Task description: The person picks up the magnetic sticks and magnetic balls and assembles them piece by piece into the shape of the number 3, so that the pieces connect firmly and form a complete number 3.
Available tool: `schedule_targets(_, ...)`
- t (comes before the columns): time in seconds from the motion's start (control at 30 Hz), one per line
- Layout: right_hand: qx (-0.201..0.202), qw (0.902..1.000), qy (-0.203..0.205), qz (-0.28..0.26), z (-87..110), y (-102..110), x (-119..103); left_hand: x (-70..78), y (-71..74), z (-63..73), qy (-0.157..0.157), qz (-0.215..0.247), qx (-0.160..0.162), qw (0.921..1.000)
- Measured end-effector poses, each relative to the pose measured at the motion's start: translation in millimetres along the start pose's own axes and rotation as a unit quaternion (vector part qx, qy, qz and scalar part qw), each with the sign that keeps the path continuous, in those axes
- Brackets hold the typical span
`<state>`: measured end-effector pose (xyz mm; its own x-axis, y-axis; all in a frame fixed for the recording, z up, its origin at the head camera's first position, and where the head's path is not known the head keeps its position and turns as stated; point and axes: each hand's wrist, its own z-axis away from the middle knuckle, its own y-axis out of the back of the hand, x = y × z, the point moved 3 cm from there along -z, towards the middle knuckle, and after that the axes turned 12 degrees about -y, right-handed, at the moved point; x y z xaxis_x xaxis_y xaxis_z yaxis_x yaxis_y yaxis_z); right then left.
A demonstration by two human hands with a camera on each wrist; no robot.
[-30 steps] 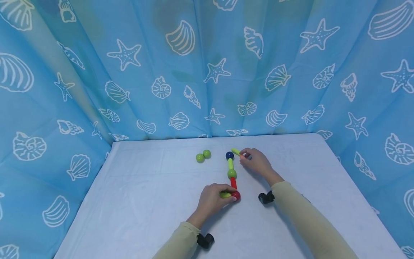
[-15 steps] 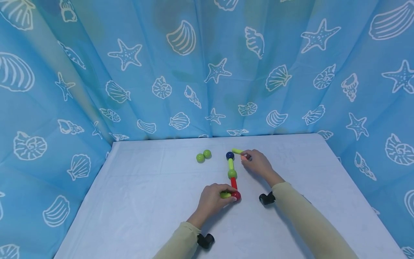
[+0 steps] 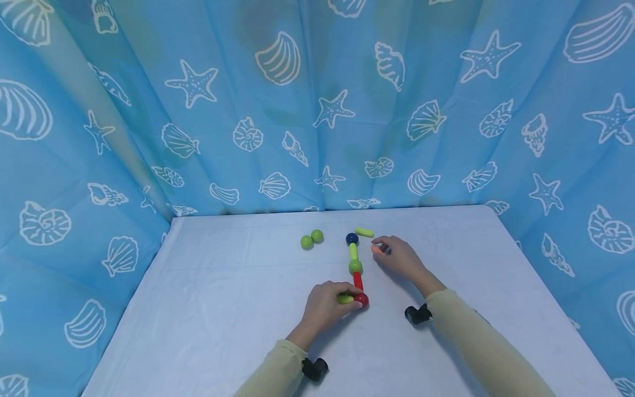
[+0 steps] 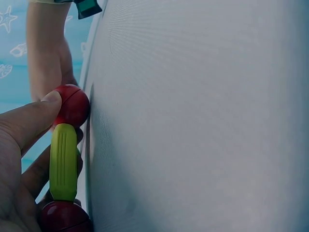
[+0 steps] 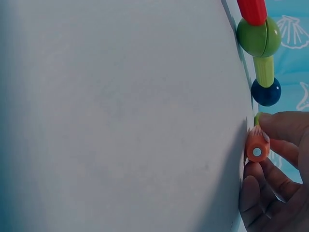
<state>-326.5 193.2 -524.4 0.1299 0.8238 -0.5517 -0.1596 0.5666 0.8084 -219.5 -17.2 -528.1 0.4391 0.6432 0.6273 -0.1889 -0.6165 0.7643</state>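
Note:
My left hand (image 3: 324, 306) holds a red ball (image 4: 73, 107) between thumb and fingers. A lime magnetic rod (image 4: 63, 162) joins it to a second red ball (image 4: 65, 217) close to the palm. From the first ball, a chain runs away across the table: a red rod (image 3: 358, 282), a green ball (image 3: 355, 267), a lime rod (image 3: 353, 252) and a dark blue ball (image 3: 352, 238). To the right of the chain, my right hand (image 3: 398, 257) pinches an orange magnetic rod (image 5: 258, 146), its round metal end showing. A loose lime rod (image 3: 364, 232) lies just beyond those fingertips.
Two green balls (image 3: 312, 239) sit together left of the chain, towards the far edge. A white cloth covers the table (image 3: 223, 309). Blue curtains (image 3: 307, 138) with shell prints stand behind it and at both sides.
My right hand has drawn back towards me and slightly right, with the orange rod. The loose lime rod, earlier at its fingertips, has turned flatter and lies apart. My left hand stays put.

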Motion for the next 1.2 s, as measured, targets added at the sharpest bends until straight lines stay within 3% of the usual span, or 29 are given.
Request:
schedule_targets(0.43,0.016,0.9993,-0.017,-0.028,7.4,-0.3,9.2,-0.8,-0.3,0.1,-0.003,-0.007,0.001,1.0)
schedule_targets(1.2,0.029,0.9988,-0.006,-0.038,7.7,1.5,17.2,0.0,0.0,0.6,-0.003,0.0,0.003,1.0)
